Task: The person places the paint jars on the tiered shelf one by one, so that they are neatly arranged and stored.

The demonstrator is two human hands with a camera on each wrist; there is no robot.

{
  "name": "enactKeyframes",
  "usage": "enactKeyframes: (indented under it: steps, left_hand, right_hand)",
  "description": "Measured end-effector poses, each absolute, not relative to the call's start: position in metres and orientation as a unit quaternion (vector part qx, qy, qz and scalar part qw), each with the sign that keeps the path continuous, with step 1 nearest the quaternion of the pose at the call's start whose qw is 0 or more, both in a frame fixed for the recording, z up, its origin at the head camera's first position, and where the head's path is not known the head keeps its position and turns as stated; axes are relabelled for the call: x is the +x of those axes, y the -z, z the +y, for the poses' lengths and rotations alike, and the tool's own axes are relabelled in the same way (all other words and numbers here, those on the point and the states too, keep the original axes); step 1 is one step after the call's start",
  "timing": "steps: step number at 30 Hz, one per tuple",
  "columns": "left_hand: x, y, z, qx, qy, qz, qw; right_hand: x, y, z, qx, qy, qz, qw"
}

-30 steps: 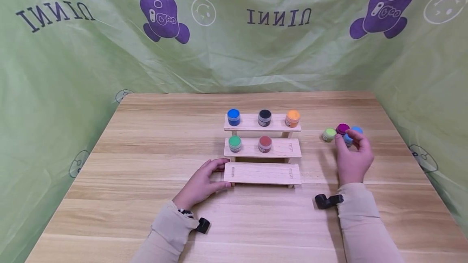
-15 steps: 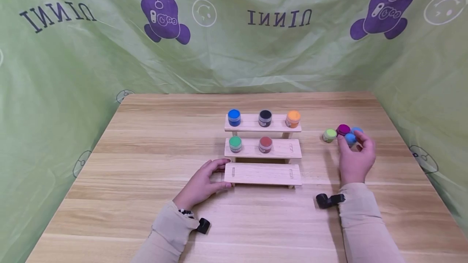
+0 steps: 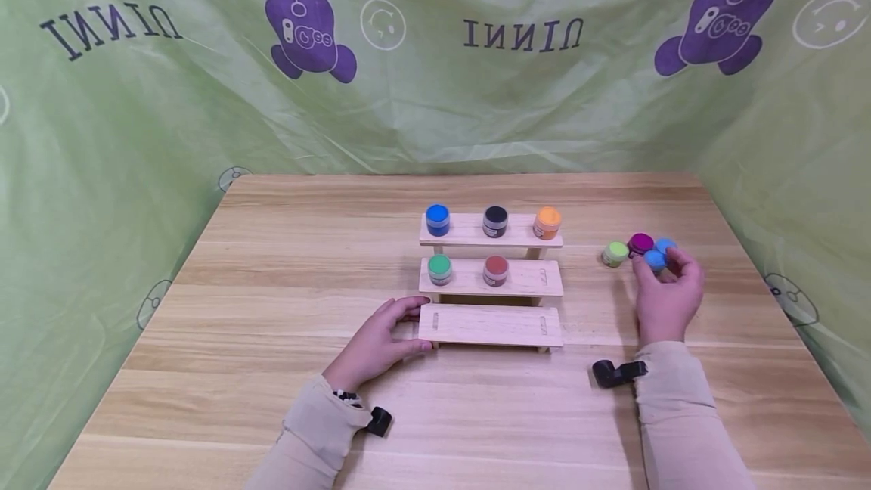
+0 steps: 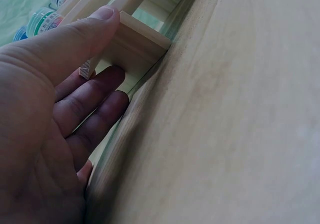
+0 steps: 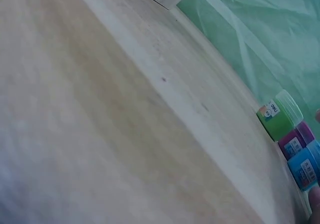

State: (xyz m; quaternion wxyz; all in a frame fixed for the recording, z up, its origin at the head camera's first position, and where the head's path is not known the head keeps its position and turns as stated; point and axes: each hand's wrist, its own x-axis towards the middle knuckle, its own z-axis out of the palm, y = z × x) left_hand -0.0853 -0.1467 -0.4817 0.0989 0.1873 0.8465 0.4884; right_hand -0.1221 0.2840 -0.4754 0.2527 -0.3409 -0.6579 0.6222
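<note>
Prob. pick-up step: R hand [image 3: 670, 305] round near blue jar [image 3: 655, 260], can't tell if pinching; L hand [image 3: 374, 345] pinching near shelf [image 3: 490, 324]. Next needs firm grip.

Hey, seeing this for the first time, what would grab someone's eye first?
Probably the tiered pale wooden rack at centre, with a small round blue jar, black jar and orange jar on top, and a green jar and brick-red jar on the middle tier. Next, the person's right hand, at a small round light-blue jar right of the rack. Beyond hangs a green cloth with purple cartoon figures.
</note>
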Motion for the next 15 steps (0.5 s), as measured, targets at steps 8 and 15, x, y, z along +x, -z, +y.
enactKeyframes:
  steps: [8, 15]
  left_hand:
    - [-0.0853, 0.4811, -0.1460, 0.191, -0.485, 0.849, 0.093]
    - [-0.0857, 0.4805, -0.1461, 0.192, -0.484, 0.849, 0.095]
  right_hand:
    - [-0.1243, 0.4747, 0.2891, -0.346, -0.538, -0.741, 0.204]
    - [-0.1252, 0.4743, 0.2918, -0.349, -0.514, -0.766, 0.168]
